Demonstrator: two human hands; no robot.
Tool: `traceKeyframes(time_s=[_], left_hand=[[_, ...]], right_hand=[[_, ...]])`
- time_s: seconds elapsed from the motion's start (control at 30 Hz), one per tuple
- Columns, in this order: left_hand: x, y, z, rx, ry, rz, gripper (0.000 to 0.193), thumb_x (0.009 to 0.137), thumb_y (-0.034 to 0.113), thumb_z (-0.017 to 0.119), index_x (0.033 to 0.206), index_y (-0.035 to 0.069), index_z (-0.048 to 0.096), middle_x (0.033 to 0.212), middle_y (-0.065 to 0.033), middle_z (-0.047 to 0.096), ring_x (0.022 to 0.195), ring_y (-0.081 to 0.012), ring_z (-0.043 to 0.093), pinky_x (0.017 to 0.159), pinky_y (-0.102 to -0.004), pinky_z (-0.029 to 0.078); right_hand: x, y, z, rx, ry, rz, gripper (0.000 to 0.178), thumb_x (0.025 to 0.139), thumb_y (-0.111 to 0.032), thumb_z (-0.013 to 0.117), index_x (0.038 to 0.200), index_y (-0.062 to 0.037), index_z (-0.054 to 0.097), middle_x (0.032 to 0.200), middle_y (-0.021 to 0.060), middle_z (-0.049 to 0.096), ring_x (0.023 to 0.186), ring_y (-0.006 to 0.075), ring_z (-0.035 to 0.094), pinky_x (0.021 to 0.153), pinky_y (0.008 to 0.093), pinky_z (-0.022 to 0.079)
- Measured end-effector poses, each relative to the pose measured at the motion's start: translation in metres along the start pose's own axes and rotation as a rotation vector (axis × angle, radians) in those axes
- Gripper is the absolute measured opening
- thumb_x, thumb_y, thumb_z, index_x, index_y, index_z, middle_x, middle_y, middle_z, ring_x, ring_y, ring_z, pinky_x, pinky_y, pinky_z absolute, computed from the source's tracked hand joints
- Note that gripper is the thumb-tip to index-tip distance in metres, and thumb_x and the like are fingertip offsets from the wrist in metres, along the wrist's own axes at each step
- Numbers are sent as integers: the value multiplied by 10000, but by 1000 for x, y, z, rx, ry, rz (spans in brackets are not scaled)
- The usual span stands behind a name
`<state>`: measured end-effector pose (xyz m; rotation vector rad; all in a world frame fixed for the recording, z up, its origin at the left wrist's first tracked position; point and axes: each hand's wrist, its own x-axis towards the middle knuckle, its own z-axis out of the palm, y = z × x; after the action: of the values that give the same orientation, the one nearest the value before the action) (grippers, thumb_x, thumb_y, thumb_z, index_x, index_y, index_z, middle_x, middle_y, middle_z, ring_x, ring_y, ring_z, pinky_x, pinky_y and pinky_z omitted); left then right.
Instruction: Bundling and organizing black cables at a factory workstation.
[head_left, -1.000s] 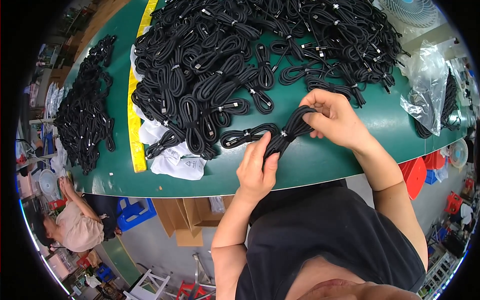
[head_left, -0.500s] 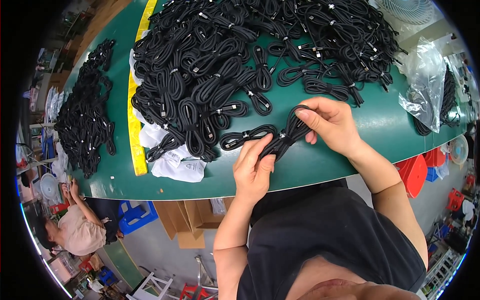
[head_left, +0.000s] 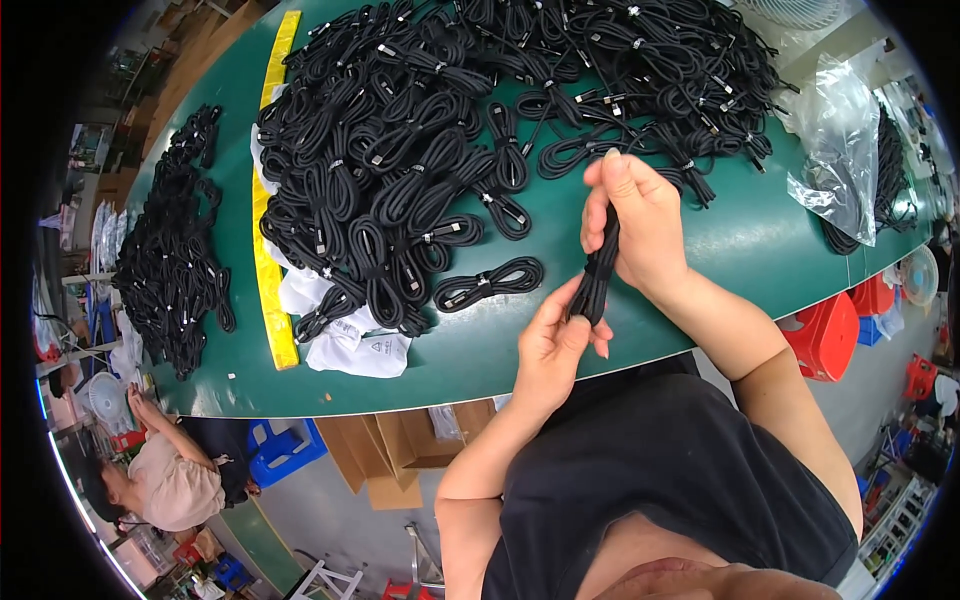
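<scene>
Between my hands is a coiled black cable (head_left: 598, 275), tied at its middle and held almost upright over the near side of the green table (head_left: 730, 250). My left hand (head_left: 560, 340) is closed on its lower loops, thumb in front. At the upper end, my right hand (head_left: 635, 215) wraps round the other loops, its thumb pointing up and partly hiding them. Just left of my hands, another tied cable bundle (head_left: 490, 284) lies alone on the tabletop. Beyond it spreads a large heap of similar black cable bundles (head_left: 400, 150).
Yellow tape (head_left: 268, 260) runs along the left of the heap, with white bags (head_left: 360, 355) under its near edge. More cables (head_left: 175, 250) lie farther left. A clear plastic bag (head_left: 840, 150) sits at right. Below are cardboard boxes (head_left: 385, 450) and a red stool (head_left: 828, 335). A person (head_left: 175, 470) works at far left.
Both hands have moved right with the cable, which has turned from slanted to nearly upright. Its loops are now squeezed together more tightly. The lone bundle stays on the table.
</scene>
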<state>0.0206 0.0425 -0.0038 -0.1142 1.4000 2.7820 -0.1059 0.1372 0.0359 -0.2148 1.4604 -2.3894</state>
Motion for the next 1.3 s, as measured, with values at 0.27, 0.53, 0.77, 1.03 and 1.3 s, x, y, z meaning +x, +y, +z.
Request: traceKeyframes(time_s=[0.27, 0.53, 0.77, 1.03, 1.3], left_hand=[[7, 7, -8, 544, 145, 249, 420, 834, 12, 574, 1234, -29, 453, 932, -87, 515, 660, -117, 567, 554, -223, 482], [8, 6, -7, 409, 163, 84, 453, 824, -12, 575, 1252, -22, 428, 959, -73, 482, 671, -93, 531, 559, -197, 472], [10, 4, -3, 509, 80, 171, 446, 874, 28, 511, 1292, -22, 365, 989, -63, 438, 718, -90, 507, 606, -201, 450], [11, 16, -9, 554, 268, 199, 394, 861, 28, 532, 1242, -15, 442, 995, -60, 454, 764, -95, 491, 618, -198, 431], [14, 13, -5, 866, 246, 456, 357, 796, -2, 593, 1146, -19, 520, 982, -130, 535, 802, -158, 513, 627, -234, 436]], right_hand=[[2, -11, -3, 291, -135, 179, 484, 928, -421, 371, 1119, 9, 488, 930, 144, 598, 832, 237, 599, 779, 362, 490], [2, -9, -6, 375, -91, 226, 295, 907, -148, 445, 1147, 21, 474, 841, 105, 578, 659, 140, 523, 642, 298, 479], [-2, 6, -3, 51, -64, -159, 353, 895, -63, 419, 1241, 1, 394, 874, 97, 542, 630, 114, 491, 593, 257, 452], [-11, -15, -22, -623, -161, 70, 341, 778, 97, 451, 1107, 26, 506, 1000, 79, 578, 905, 110, 562, 792, 251, 453], [-11, -6, -22, -987, -71, -261, 262, 734, 55, 510, 986, 28, 578, 800, 108, 617, 670, 116, 583, 612, 249, 474]])
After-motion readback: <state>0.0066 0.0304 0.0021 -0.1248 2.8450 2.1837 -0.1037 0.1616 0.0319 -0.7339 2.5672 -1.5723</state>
